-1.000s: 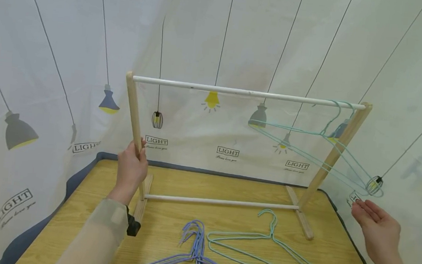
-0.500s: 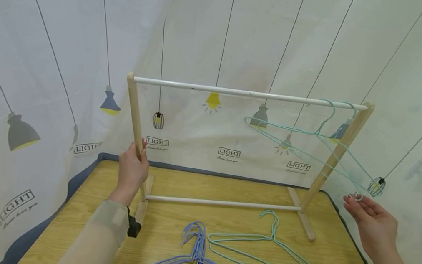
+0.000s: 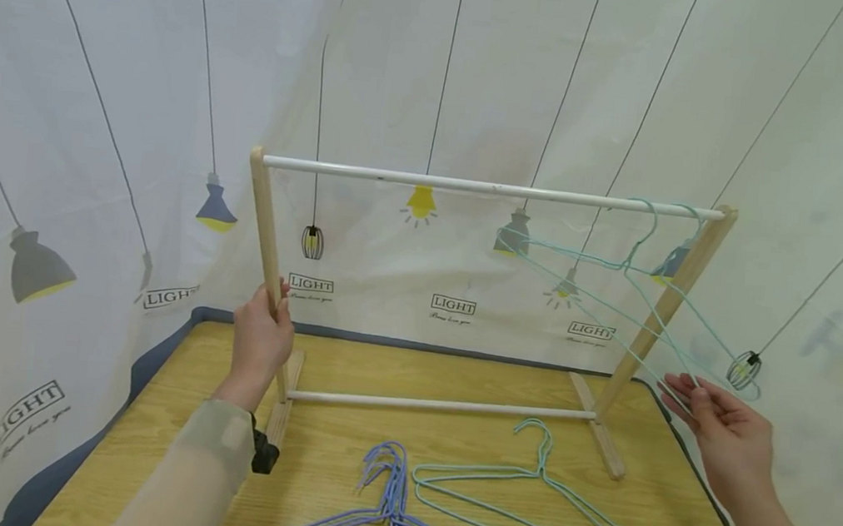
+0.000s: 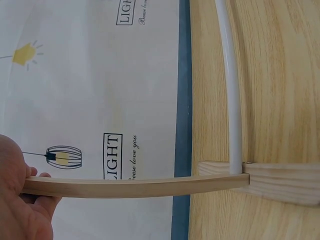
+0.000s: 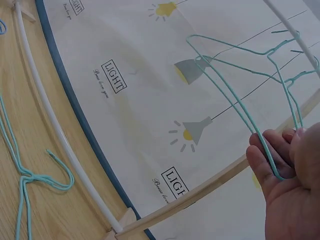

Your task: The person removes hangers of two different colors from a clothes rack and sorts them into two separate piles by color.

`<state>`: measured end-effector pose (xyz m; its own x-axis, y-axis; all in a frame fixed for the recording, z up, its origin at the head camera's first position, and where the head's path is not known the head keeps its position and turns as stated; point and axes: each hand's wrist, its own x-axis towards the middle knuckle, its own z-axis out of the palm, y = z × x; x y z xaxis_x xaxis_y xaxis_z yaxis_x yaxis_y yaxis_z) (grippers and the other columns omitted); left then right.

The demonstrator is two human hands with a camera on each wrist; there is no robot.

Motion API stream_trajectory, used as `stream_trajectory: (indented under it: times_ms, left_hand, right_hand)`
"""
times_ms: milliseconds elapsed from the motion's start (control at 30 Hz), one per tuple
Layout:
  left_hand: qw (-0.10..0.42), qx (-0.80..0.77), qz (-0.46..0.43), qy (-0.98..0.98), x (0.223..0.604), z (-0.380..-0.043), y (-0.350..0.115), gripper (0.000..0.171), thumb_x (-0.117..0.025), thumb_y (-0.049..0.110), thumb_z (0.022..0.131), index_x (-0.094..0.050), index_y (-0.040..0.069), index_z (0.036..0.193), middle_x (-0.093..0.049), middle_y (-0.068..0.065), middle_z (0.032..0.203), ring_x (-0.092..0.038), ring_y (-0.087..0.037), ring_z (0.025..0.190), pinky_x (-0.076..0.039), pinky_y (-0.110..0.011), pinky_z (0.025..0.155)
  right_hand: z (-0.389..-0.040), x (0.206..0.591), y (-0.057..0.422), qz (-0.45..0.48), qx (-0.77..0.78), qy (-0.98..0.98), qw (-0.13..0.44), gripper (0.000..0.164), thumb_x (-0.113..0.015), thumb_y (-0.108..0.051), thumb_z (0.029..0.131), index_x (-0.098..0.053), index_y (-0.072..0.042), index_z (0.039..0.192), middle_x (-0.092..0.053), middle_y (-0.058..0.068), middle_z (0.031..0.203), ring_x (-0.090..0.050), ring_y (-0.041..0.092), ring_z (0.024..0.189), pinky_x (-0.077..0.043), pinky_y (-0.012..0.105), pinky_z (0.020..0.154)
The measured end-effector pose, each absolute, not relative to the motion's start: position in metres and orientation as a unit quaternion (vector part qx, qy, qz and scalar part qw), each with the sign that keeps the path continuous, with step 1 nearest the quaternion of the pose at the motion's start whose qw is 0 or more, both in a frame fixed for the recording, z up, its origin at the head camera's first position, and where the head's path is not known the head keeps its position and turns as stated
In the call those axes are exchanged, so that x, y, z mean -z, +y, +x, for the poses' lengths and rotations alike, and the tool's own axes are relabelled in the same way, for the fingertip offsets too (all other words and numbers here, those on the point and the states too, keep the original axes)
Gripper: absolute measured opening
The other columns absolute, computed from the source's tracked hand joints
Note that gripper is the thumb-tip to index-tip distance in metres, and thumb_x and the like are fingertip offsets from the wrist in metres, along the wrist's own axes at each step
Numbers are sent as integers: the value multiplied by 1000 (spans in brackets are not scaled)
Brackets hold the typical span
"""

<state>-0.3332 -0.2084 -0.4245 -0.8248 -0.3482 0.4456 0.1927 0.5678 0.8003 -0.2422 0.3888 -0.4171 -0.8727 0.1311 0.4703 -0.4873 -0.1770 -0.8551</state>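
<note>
A wooden garment rack with a white top rail [image 3: 429, 181] stands on the table. My left hand [image 3: 262, 341] grips its left wooden upright [image 4: 125, 187], fingers wrapped round it. Two mint-green wire hangers hang from the rail's right end. My right hand [image 3: 732, 445] holds the lower right corner of the nearer mint hanger [image 3: 626, 266] between thumb and fingers; in the right wrist view its wire [image 5: 245, 112] runs into the palm. The other mint hanger [image 3: 712, 332] hangs beside the right upright, partly behind the held one.
Several purple hangers [image 3: 394, 507] lie bunched at the table's front. More mint hangers [image 3: 542, 474] lie to their right, hooks pointing toward the rack. A white lower bar [image 3: 439, 404] joins the rack's feet. Behind the table hangs a lamp-printed curtain [image 3: 408, 70].
My right hand has moved left from beside the hanging mint hangers and now holds the nearer one's corner. That hanger's hook has slid slightly left along the rail. The left hand stays put.
</note>
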Motion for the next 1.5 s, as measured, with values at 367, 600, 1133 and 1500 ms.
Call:
stream_trajectory:
  times_ms: [367,600,1133,1500]
  left_hand:
    - [308,458,34,-833,425,-333,-210,33,-55,1,107,-61,-4,139,-68,-24,135,-72,-44,108,-62,-55,84]
    - [303,459,34,-834,425,-332,-209,34,-55,1,107,-60,-4,140,-68,-24,135,-72,-43,108,-62,-55,83]
    - [295,462,34,-835,426,-334,-210,37,-56,2,107,-59,-1,144,-66,-20,140,-70,-42,116,-61,-54,89]
    - [280,473,45,-834,422,-332,-209,36,-54,5,109,-58,1,145,-65,-20,141,-69,-40,117,-62,-52,89]
  right_hand:
    - [-234,393,375,95,-755,-596,258,27,-56,-7,107,-68,2,130,-79,11,111,-77,18,99,-59,28,88]
    - [-225,378,372,93,-781,-564,250,31,-58,-6,106,-63,5,134,-77,13,114,-77,22,100,-58,32,88]
    - [-182,392,373,123,-792,-564,198,28,-54,-1,107,-69,4,130,-76,18,117,-76,24,107,-60,37,89]
    - [-156,450,385,50,-791,-603,84,26,-52,-6,110,-76,-10,119,-78,13,112,-77,25,101,-61,37,89]
